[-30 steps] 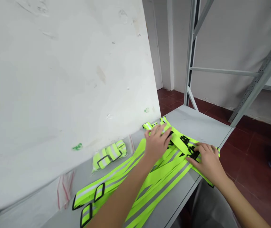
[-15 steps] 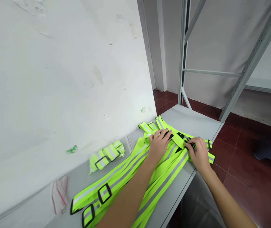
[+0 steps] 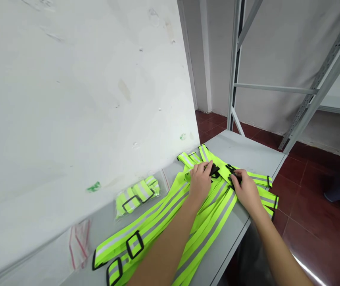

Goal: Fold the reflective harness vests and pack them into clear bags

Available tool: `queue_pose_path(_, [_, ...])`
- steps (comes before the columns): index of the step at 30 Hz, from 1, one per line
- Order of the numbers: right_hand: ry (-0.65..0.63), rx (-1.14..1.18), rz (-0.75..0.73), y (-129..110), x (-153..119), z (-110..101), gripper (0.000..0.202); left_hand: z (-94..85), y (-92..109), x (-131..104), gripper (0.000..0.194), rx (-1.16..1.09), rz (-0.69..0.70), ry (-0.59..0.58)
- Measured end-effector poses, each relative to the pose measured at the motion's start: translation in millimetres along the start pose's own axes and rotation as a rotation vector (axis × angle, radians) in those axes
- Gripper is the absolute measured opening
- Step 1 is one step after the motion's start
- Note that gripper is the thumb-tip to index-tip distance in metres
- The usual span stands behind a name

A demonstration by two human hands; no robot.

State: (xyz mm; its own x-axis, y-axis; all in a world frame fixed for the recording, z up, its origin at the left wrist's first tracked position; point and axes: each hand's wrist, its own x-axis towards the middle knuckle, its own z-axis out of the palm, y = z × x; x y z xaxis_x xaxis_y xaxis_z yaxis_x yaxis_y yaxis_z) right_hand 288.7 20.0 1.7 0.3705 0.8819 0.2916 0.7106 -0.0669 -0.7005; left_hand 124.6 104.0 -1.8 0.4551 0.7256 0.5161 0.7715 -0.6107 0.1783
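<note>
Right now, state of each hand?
Left hand: fingers bent over green straps at a black buckle; grip cannot be told.
Right hand: closed on another buckle.

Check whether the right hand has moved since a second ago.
Yes: the right hand has shifted slightly left in view over the straps, away from the far-right corner of the table.

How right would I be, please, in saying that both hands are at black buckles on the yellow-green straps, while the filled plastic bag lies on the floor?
One thing is wrong: the head view shows the filled plastic bag lying on the table, beside the yellow-green straps. The rest stands.
</note>
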Motion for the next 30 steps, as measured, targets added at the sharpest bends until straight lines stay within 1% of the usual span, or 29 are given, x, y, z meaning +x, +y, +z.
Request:
queue_pose_path(3, [0.04, -0.197, -0.006, 1, -5, 0, 0.033, 1.8, -1, 1, 0.055, -0.004, -0.017, -0.018])
queue_pose_path(6, [0.071, -0.411, 0.009, 1, -13, -6, 0.044, 3.0, 0, 1, 0.058, 0.063, -0.004, -0.058])
queue_pose_path(9, [0.119, -0.464, -0.045, 3, -17, -15, 0.044, 4.1, 1, 1, 0.057, 0.152, 0.007, -0.073])
queue_pose_path(12, [0.174, -0.371, -0.097, 0, -17, -22, 0.041, 4.1, 4, 1, 0.056, 0.214, 0.023, -0.059])
queue_pose_path(14, [0.152, -0.251, -0.102, -8, -16, -24, 0.038, 2.9, 5, 0, 0.054, 0.236, 0.024, -0.055])
queue_pose_path(15, [0.113, -0.197, -0.088, -15, -15, -24, 0.036, 2.0, 6, 0, 0.053, 0.244, 0.022, -0.059])
queue_pose_path(17, [-0.006, -0.13, -0.051, -29, -9, -22, 0.033, 0.0, 8, -1, 0.052, 0.252, 0.019, -0.082])
queue_pose_path(20, [-0.184, -0.123, -0.037, -47, 4, -12, 0.031, -2.2, 8, -1, 0.055, 0.239, 0.008, -0.123])
queue_pose_path(22, [-0.269, -0.119, -0.028, -52, 13, -4, 0.029, -2.9, 8, -1, 0.059, 0.216, -0.008, -0.144])
queue_pose_path(24, [-0.325, -0.078, 0.001, -50, 17, 4, 0.025, -3.1, 7, 0, 0.059, 0.198, -0.017, -0.154])
queue_pose_path(25, [-0.339, -0.043, 0.01, -46, 17, 8, 0.023, -3.0, 6, 0, 0.058, 0.195, -0.018, -0.155])
queue_pose_path(27, [-0.323, 0.024, 0.021, -38, 13, 14, 0.02, -2.6, 6, -1, 0.056, 0.197, -0.008, -0.155])
queue_pose_path(30, [-0.221, 0.085, 0.05, -27, 6, 21, 0.022, -1.5, 5, -1, 0.053, 0.202, 0.0, -0.144])
